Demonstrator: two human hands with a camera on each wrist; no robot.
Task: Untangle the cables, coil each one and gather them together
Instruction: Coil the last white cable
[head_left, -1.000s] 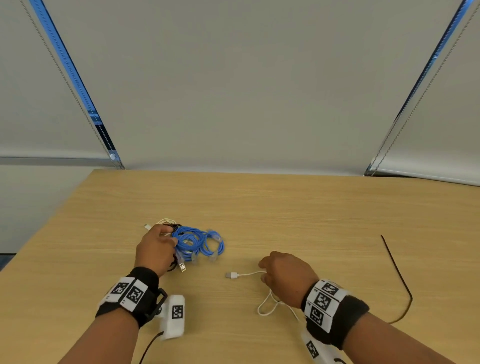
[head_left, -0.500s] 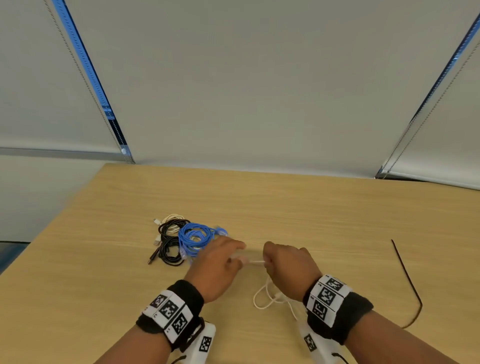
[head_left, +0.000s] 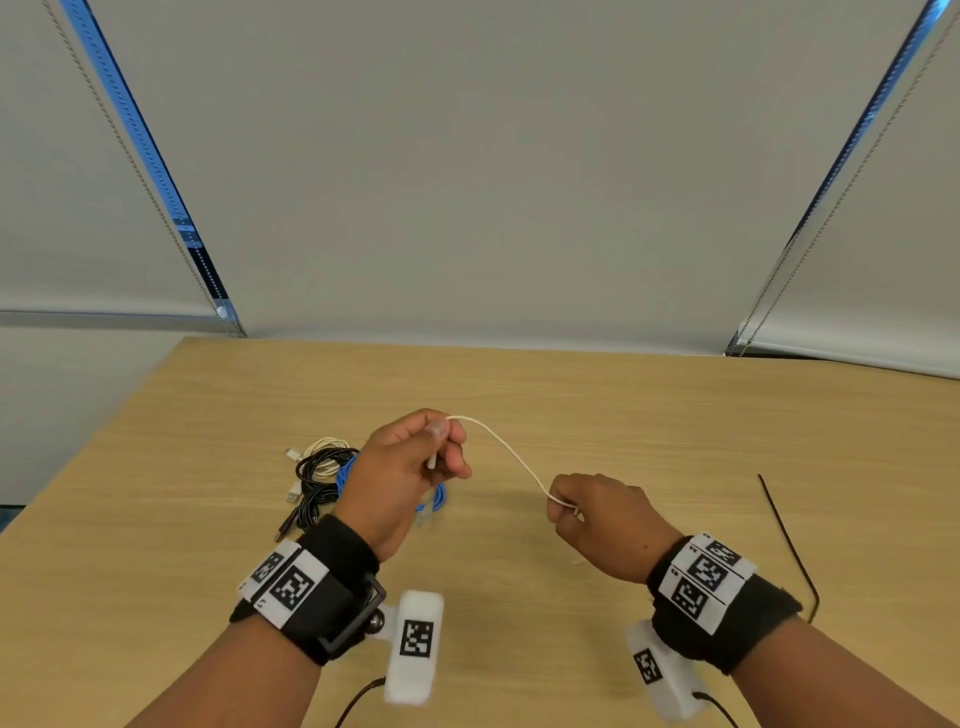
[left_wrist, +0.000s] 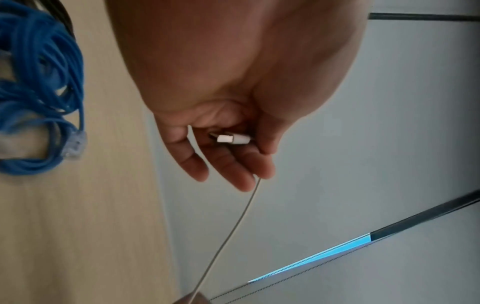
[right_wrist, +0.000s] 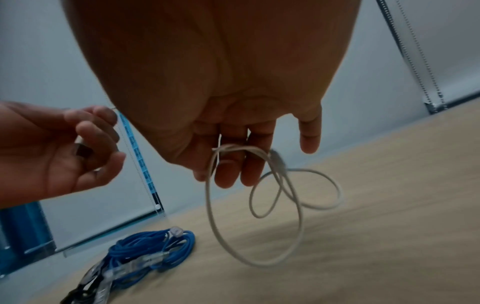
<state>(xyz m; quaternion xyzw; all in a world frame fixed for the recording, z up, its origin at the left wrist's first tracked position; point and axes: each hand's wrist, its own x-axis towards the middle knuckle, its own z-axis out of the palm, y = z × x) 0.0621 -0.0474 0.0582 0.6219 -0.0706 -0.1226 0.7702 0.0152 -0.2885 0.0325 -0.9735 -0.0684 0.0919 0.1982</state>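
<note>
A thin white cable (head_left: 511, 457) stretches in the air between my two hands above the wooden table (head_left: 623, 415). My left hand (head_left: 415, 462) pinches its white plug end (left_wrist: 232, 139), raised over the pile. My right hand (head_left: 587, 514) grips the cable further along, and slack loops (right_wrist: 275, 197) hang below its fingers. Behind my left wrist lies the pile: a coiled blue cable (head_left: 439, 501), a black cable (head_left: 317, 486) and a cream cable (head_left: 324, 448). In the right wrist view the blue cable (right_wrist: 153, 246) shows with clear plugs.
A loose black cable (head_left: 789, 545) lies on the table at the right. Roller blinds with bead chains (head_left: 156, 208) hang behind the table's far edge. Bare wood surrounds the hands in front and to the right.
My left hand left the pile, took the white cable's plug end and lifted it up. Both hands rose and moved apart, pulling the cable into a span between them.
</note>
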